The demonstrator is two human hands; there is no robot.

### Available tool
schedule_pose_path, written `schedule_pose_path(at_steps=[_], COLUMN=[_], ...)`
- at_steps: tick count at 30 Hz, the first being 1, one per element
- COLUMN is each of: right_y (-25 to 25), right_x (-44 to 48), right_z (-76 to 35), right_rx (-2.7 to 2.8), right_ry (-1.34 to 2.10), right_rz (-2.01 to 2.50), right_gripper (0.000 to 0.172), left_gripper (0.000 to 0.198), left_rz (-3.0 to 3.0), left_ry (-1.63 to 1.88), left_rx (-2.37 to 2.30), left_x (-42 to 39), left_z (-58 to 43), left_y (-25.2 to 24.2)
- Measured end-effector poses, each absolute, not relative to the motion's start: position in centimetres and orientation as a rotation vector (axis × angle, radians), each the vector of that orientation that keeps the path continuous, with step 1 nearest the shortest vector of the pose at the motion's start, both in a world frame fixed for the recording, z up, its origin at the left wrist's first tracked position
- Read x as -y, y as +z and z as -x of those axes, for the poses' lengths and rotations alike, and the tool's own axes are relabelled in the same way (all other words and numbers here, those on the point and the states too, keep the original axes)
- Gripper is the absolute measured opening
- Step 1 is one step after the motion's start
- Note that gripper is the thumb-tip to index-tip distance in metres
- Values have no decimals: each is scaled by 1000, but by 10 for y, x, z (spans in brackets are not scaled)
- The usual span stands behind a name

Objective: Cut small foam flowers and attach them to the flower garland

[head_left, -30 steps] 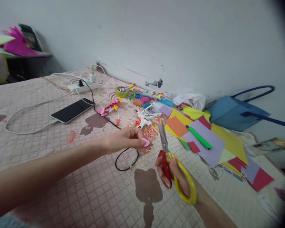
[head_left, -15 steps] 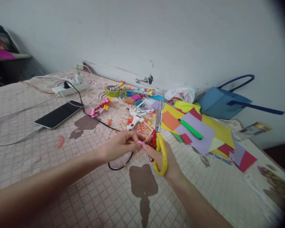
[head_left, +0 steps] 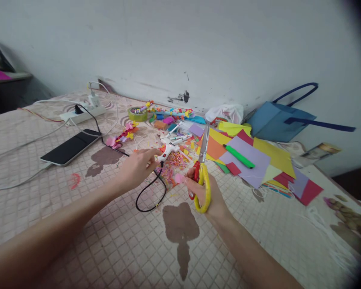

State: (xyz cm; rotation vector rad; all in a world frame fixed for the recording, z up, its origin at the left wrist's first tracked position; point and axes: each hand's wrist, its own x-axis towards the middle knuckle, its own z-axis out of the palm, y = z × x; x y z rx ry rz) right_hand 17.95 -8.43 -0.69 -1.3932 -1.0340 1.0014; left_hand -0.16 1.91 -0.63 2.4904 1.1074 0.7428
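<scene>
My right hand [head_left: 209,192] is wrapped round the handles of yellow-and-red scissors [head_left: 203,172], whose blades point up and away. Its thumb and fingertips also pinch a small pink craft piece [head_left: 179,178]. My left hand [head_left: 141,166] is at the white glue gun [head_left: 167,149], its fingers partly stretched beside the handle. Whether the fingertips touch the gun is hard to see. The gun lies among small coloured paper scraps [head_left: 177,162], and its black cord [head_left: 150,210] loops toward me on the table.
Coloured sheets [head_left: 246,156] with a green marker [head_left: 240,156] lie to the right, before a blue bag [head_left: 279,122]. At left are a phone [head_left: 70,148] and a power strip [head_left: 83,115]. Green tape [head_left: 137,115] and a flower-trimmed strip [head_left: 122,135] lie further back.
My left hand has let go of the pink piece and moved left and away, to the glue gun. My right hand keeps the scissors and the pink piece.
</scene>
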Motion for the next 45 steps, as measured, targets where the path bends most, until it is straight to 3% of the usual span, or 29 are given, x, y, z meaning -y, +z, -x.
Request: schedule_pose_path(at_steps=[7, 10, 18, 21, 26, 33, 45], right_y=[-12, -15, -16, -12, -10, -15, -7], right_x=[85, 86, 86, 87, 90, 91, 88], right_z=[-183, -185, -184, -181, -178, -175, -188], right_rx=[1029, 1007, 1004, 998, 1066, 1119, 1223], right_ry=[1015, 1019, 1004, 995, 915, 839, 1004], right_rz=[1351, 1337, 1344, 1364, 1412, 1403, 1459], right_gripper=[29, 28, 25, 27, 24, 17, 24], left_gripper=[23, 16, 55, 35, 27, 27, 25], left_rz=[-2680, -2687, -2395, -1935, -1447, -1330, -1451], left_ry=[839, 883, 852, 706, 578, 628, 574], left_rx=[-1109, -1180, -862, -832, -804, -827, -824], left_x=[-18, -19, -4, 14, 33, 36, 31], left_z=[0, 0, -4, -13, -25, -29, -23], left_y=[-10, -14, -16, -14, -16, -20, -17])
